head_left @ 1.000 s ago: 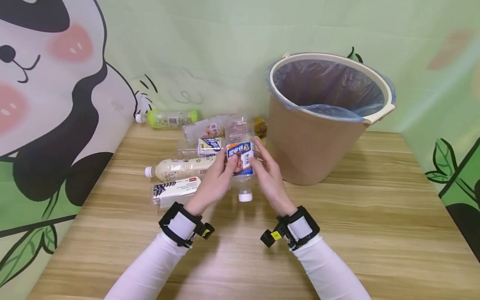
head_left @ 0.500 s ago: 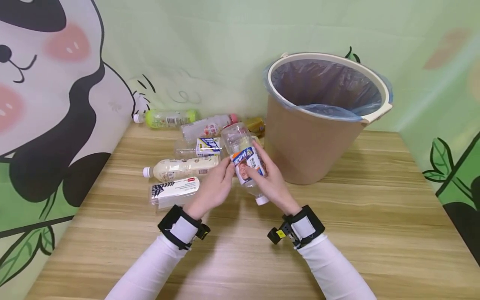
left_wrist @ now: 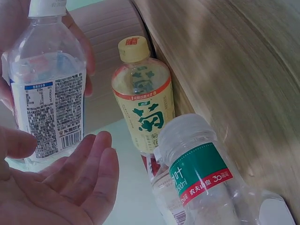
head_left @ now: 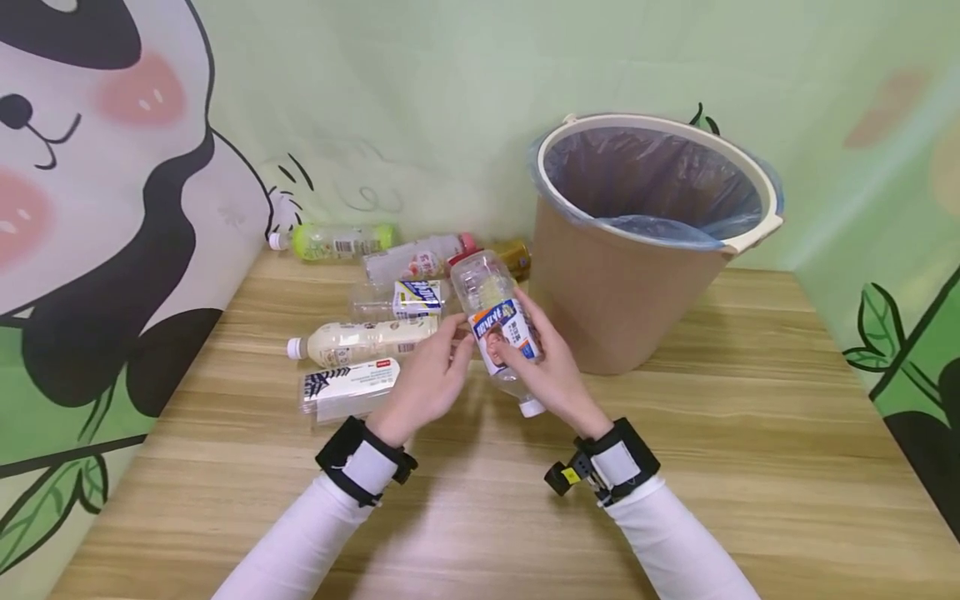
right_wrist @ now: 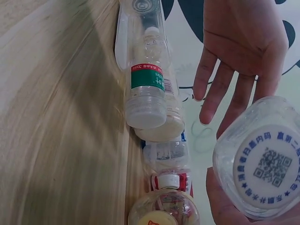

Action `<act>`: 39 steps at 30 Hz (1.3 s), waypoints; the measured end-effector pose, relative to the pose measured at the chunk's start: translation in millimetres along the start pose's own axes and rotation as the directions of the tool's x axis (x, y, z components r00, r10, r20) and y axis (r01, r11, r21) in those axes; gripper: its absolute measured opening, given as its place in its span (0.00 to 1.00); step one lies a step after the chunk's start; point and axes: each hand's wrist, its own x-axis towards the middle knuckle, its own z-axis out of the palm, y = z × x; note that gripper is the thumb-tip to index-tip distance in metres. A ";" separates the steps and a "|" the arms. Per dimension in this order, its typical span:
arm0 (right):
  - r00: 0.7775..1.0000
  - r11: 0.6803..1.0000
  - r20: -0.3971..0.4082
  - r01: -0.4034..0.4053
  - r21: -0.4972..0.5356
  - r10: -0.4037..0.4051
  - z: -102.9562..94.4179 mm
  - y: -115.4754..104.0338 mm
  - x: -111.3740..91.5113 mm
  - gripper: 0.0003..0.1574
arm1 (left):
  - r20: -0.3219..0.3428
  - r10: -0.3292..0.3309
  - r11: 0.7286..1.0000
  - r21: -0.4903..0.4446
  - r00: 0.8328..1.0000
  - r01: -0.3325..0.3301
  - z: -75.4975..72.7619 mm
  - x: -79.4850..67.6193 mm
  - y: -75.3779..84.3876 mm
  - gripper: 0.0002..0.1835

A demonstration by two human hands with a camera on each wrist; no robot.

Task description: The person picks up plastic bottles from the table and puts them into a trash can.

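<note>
Head view: a labelled bottle held up over the wood-grain table

At far left a printed panda is cropped by the view's edge. Next, a green-tinted bottle lies on its side at the back. Nearer, a milky bottle and a clear container with a white printed panel run partly behind the left hand, which covers their right ends. That hand's fingers are loose and hold nothing; whether a fingertip brushes the bottle, I cannot tell. The labelled bottle, smooth see-through plastic, tilts with its white cap toward the person, partly masking an amber bottle. The right hand grasps it, thumb across the label, other fingers largely hidden behind. At right stands a round, tapering bin, its crinkled, bluish film liner folded over a pale rim; the bottom inside is out of sight.
</note>
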 end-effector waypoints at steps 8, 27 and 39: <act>0.996 0.996 -0.049 0.066 -0.056 -0.069 -2.3 3.7 -1.4 0.48 | -0.061 0.044 0.999 0.012 0.997 -0.043 -0.9 -0.8 1.4 0.22; 0.975 0.975 -0.128 0.159 -0.157 -0.179 -11.7 -48.3 -18.2 0.43 | -0.133 0.079 0.997 -0.012 0.988 -0.081 -0.4 0.8 0.8 0.27; 0.937 0.921 -0.145 0.269 -0.280 -0.318 -20.7 -38.9 0.5 0.45 | -0.168 0.131 0.991 0.012 0.977 -0.131 -4.8 5.6 1.0 0.28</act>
